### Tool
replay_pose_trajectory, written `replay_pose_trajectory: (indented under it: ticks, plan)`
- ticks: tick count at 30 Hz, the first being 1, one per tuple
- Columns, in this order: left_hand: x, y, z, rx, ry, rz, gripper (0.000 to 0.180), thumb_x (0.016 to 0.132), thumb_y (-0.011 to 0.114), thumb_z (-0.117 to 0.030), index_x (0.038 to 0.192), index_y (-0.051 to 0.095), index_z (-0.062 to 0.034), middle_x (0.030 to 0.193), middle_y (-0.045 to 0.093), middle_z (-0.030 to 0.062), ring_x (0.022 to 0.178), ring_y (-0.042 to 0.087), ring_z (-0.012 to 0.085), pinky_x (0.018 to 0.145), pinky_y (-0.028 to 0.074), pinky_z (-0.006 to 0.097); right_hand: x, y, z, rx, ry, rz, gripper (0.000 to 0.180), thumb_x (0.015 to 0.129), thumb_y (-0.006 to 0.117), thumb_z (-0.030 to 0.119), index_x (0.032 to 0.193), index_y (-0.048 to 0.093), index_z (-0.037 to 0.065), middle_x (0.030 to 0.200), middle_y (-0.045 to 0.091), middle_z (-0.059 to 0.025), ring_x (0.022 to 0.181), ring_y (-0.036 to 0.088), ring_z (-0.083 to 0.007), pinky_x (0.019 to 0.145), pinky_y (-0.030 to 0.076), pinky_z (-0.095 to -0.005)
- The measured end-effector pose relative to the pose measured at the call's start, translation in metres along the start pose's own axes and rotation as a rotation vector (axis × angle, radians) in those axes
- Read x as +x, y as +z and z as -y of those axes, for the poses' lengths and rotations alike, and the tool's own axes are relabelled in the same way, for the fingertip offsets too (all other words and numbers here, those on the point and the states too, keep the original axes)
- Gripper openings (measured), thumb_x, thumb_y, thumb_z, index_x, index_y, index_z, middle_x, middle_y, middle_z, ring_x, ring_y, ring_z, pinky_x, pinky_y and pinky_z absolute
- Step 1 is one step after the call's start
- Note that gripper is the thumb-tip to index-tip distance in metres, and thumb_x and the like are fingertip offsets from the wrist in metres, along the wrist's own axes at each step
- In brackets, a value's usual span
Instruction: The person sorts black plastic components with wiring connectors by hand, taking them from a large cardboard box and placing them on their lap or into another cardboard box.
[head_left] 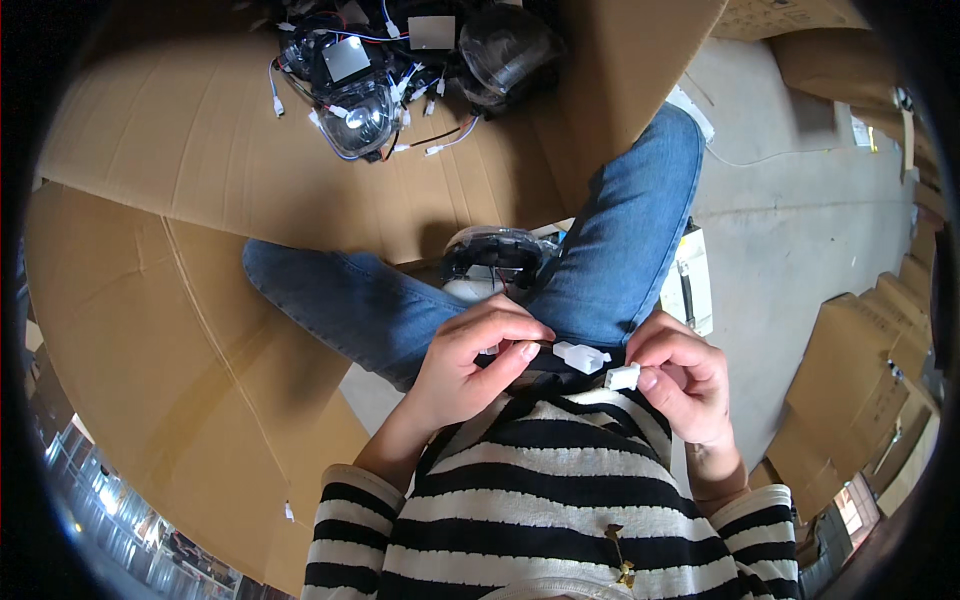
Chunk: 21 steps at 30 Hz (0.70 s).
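Note:
Above my lap, my left hand (487, 358) is closed in a pinch just behind a translucent white plug connector (580, 357), whose wire runs in between the fingers. My right hand (685, 377) pinches a smaller white plug connector (622, 377) between thumb and fingers. The two connectors are close together but look apart, the smaller one slightly lower and to the right. Between my knees sits a lamp unit (497, 250) with a clear rim and a dark inside. Part of it is hidden by my left hand and my leg.
Ahead is a large open cardboard box (480, 185) holding several clear-lensed lamp units (360, 115) with loose wires and white plugs. A cardboard flap (150, 330) spreads to the left. Flattened cartons (850, 390) stand at the right on the grey floor (800, 220).

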<state>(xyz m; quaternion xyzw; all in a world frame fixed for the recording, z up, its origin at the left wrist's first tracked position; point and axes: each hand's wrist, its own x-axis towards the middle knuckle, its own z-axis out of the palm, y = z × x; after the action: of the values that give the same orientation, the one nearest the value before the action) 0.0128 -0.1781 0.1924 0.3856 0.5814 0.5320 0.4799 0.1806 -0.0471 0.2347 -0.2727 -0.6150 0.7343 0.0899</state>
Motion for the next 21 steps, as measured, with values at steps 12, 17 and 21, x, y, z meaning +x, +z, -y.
replay_pose_trajectory:
  ticks: [12,17,21]
  plan:
    - [-0.010,0.013,0.006,0.310,0.236,-0.251,0.021,0.061,0.058,0.008,0.080,0.060,-0.0004,0.079,0.055,0.0099,0.064,0.052,0.0181,0.057,0.042,0.025,-0.005,0.008,-0.004,-0.054,0.134,-0.107,0.003,0.072,0.052,-0.003,0.072,0.052,0.000,0.069,0.049,-0.0040,0.055,0.042,-0.0081,0.047,0.030,-0.0192]
    - [-0.015,0.013,0.006,0.437,0.327,-0.255,0.026,0.058,0.063,0.005,0.083,0.062,-0.0041,0.080,0.054,0.0065,0.060,0.051,0.0175,0.052,0.041,0.025,-0.005,0.015,-0.008,-0.225,0.092,-0.135,0.002,0.071,0.051,-0.003,0.071,0.051,-0.001,0.069,0.048,-0.0042,0.055,0.042,-0.0080,0.047,0.030,-0.0197]
    - [-0.023,0.000,-0.015,0.297,0.236,-0.296,0.023,0.062,0.058,0.005,0.084,0.061,-0.0015,0.083,0.055,0.0093,0.062,0.051,0.0170,0.053,0.041,0.025,-0.005,0.006,-0.013,0.058,0.011,-0.083,0.003,0.070,0.050,-0.004,0.070,0.050,-0.001,0.071,0.048,-0.0069,0.061,0.042,-0.0118,0.056,0.033,-0.0218]
